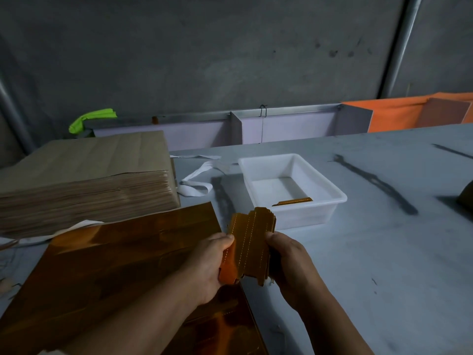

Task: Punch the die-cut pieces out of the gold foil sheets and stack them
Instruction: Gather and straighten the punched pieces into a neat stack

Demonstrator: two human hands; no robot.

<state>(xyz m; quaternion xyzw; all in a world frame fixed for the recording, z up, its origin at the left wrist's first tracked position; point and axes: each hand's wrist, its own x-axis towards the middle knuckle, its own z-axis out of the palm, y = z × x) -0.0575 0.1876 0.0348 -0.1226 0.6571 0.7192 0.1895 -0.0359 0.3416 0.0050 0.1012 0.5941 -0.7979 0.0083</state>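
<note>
The left hand [207, 262] and right hand [289, 262] clamp opposite edges of one bundle of gold die-cut foil pieces [249, 239], held above the grey surface [384, 252]. The bundle is judged light, thin, flexible and slick, so grip both side edges to keep the pieces aligned and uncreased. The number of pieces cannot be told. Large gold foil sheets [122, 265] lie beneath, and their count is unclear. Beyond them, one white rectangular plastic tub [307, 213] contains one flat batch of gold pieces [293, 201].
</note>
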